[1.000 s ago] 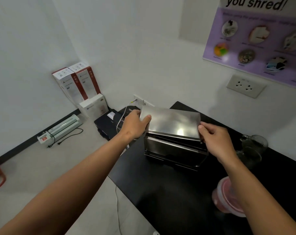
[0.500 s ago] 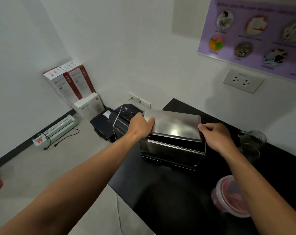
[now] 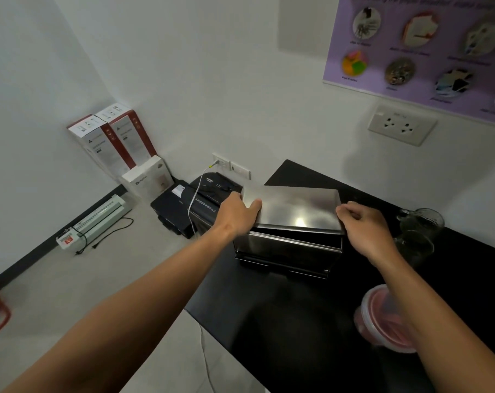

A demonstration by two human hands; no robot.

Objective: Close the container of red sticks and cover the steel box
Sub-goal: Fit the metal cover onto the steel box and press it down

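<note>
A steel box (image 3: pixel 287 248) stands on the black table (image 3: pixel 269 321). Its flat steel lid (image 3: pixel 294 208) lies across the top, with a dark gap still showing along the front edge. My left hand (image 3: pixel 236 214) grips the lid's left end, thumb on top. My right hand (image 3: pixel 364 228) holds the lid's right end with curled fingers. A round clear container of red sticks (image 3: pixel 382 319), with its lid on, sits at the near right of the table, partly hidden by my right forearm.
Clear glassware (image 3: pixel 419 231) stands on the table right of the box. A black shredder (image 3: pixel 209 205) with a white cable sits on the floor left of the table. Cartons (image 3: pixel 118 143) and a white laminator (image 3: pixel 98 219) line the wall.
The steel lid has come down from a raised tilt onto the box top, with both hands staying at its ends. The camera has tipped slightly downward.
</note>
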